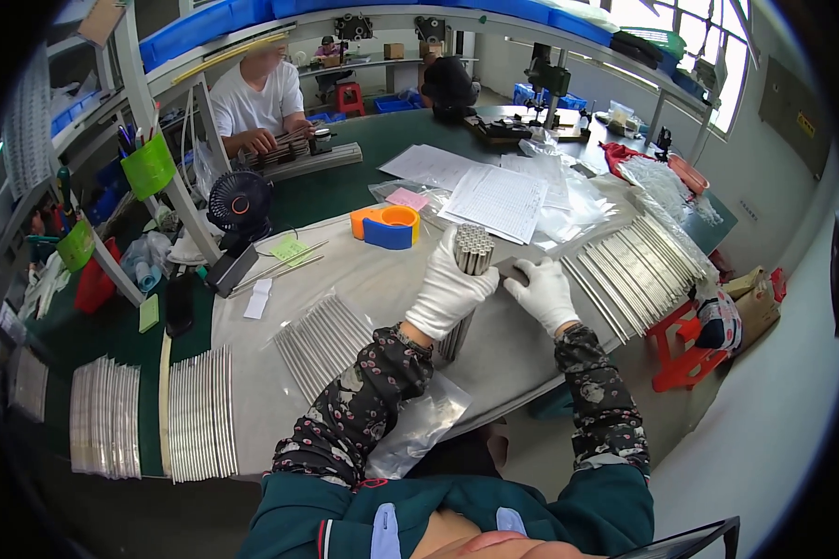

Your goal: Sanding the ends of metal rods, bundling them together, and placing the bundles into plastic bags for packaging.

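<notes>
We grip a bundle of metal rods (pixel 469 270) upright in our gloved left hand (pixel 446 293) over the grey sheet (pixel 382 279); our right hand (pixel 543 291) presses flat beside it. Squaring the ends seems next.

Both forearms reach forward in patterned sleeves. The gloved left hand (pixel 447 291) is curled in a grip. The gloved right hand (pixel 544 293) lies flat, palm down.

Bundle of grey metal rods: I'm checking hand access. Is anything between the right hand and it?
Nothing visible. The white-gloved right hand lies on the grey sheet just beside the bundle of grey metal rods, which the white-gloved left hand grips upright.
</notes>
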Demonstrator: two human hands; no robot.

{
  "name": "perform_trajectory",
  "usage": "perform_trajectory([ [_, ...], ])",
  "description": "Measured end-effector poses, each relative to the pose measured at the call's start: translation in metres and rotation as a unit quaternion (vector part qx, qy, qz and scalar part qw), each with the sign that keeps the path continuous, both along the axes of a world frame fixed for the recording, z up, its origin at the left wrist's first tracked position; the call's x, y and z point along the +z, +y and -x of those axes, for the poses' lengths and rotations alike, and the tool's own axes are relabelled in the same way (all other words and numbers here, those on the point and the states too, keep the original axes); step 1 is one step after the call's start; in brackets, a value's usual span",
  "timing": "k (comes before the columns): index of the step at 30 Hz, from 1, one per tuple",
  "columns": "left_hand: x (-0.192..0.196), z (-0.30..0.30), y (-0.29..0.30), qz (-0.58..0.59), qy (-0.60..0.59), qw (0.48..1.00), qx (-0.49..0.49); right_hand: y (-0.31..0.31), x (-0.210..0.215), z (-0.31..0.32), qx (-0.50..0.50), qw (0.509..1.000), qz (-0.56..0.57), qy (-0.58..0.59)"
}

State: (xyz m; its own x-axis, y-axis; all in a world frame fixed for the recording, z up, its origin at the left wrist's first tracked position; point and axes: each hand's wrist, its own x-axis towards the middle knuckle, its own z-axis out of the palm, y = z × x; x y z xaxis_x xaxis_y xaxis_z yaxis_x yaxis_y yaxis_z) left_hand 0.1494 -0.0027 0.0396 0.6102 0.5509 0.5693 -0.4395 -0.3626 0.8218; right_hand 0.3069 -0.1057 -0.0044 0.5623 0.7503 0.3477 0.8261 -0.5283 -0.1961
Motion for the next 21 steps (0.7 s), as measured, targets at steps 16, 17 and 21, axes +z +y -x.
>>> perform_trajectory([
  [16,0.016,0.019,0.007,0.092,0.015,0.981,-0.169,0.006,0.079,0.072,0.283,0.883,-0.326,0.184],
  [17,0.015,0.02,0.01,0.106,0.024,0.978,-0.179,0.005,0.079,0.072,0.283,0.883,-0.326,0.183],
  [21,0.013,0.025,0.014,0.1,0.04,0.985,-0.136,0.009,0.074,0.075,0.252,0.848,-0.379,0.273],
])
